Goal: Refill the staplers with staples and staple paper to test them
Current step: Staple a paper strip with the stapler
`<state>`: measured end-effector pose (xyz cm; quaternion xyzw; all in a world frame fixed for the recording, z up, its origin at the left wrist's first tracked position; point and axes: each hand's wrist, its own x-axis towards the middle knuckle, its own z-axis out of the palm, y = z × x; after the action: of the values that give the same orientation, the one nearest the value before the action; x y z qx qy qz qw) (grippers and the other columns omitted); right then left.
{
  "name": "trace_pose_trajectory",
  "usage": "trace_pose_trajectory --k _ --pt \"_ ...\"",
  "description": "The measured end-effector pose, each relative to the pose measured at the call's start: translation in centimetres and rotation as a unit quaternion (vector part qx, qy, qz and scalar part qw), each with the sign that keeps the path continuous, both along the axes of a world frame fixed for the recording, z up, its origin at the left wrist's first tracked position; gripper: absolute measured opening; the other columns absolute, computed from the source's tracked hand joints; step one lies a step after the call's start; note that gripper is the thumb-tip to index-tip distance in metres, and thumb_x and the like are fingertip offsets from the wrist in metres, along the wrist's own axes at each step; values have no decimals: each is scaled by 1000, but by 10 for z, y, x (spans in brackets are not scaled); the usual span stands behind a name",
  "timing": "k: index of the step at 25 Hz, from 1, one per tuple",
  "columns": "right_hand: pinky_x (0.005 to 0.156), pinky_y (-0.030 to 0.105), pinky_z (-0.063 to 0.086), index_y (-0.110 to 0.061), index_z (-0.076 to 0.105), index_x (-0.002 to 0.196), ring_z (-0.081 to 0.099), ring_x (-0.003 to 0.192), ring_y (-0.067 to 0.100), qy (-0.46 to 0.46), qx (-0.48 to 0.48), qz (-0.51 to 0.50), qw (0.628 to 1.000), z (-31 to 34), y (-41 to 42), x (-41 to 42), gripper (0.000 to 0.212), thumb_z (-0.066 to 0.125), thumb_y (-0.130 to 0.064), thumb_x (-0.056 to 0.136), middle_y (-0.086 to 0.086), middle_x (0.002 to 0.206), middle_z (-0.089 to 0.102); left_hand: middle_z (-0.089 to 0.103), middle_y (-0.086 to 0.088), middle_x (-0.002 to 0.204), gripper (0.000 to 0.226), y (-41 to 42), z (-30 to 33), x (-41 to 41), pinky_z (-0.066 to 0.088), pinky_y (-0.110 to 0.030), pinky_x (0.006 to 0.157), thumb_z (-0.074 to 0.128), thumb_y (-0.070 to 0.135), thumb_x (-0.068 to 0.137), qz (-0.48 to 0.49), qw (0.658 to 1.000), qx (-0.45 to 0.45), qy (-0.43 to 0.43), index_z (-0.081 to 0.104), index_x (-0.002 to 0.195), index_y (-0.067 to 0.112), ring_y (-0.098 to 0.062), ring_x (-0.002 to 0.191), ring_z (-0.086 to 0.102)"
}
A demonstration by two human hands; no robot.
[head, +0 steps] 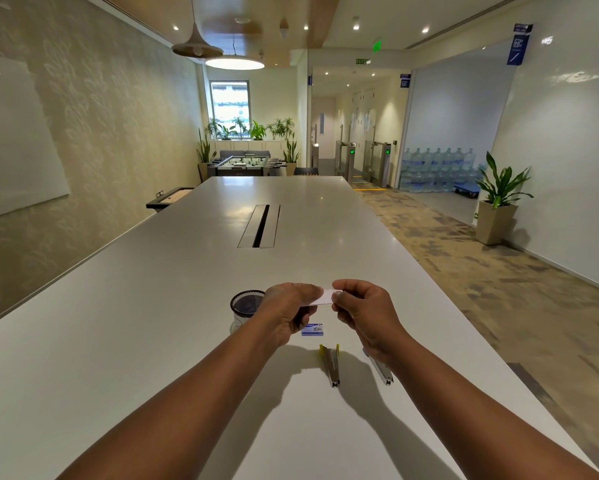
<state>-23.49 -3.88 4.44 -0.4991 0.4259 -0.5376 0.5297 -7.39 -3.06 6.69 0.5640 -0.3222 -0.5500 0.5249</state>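
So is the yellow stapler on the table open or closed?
Open. The yellow stapler lies on the table with its metal staple channel exposed and its yellow top swung back.

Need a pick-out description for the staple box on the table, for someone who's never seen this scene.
On the long white table, look just beneath the left hand, right of the black mesh cup. The staple box is the small blue-and-white carton lying flat, beyond the two open metal staplers.

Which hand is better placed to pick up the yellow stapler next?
Probably the right hand. It hangs almost directly above the yellow stapler on the table, while the left hand sits farther left, by the mesh cup. Both hands now pinch a small white box, so one must let go first.
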Motion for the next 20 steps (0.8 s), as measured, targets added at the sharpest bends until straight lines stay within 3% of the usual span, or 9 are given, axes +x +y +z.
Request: trace_pose_trajectory --k 4,9,16,20 --pt "66 22 56 -13 74 105 70 69 13 -3 0 4 1000 0 -1 0 17 69 -5 91 5 79 77 74 -14 89 16 -2 3 -2 51 -26 54 78 13 83 12 1000 6 -2 70 95 5 -20 71 67" --pt "67 25 58 -10 74 105 70 68 14 -19 3 -5 1000 1 -4 -4 17 68 -3 91 8 80 76 74 -13 87 26 1 3 3 56 -29 65 81 -2 76 -58 998 -26 18 71 99 6 -21 74 67" --pt "67 24 58 -11 74 106 70 68 13 -10 1 8 1000 -1 -5 -2 17 69 -3 91 6 79 77 73 -14 81 20 -8 0 -2 50 -25 49 79 13 81 6 1000 15 7 71 96 2 -19 64 65" --pt "69 27 58 -10 74 105 69 69 15 -17 2 6 1000 -2 -7 -3 18 68 -2 91 8 78 76 74 -14 86 18 -5 -1 -2 53 -26 54 81 9 79 -6 1000 4 22 72 94 5 -22 71 66"
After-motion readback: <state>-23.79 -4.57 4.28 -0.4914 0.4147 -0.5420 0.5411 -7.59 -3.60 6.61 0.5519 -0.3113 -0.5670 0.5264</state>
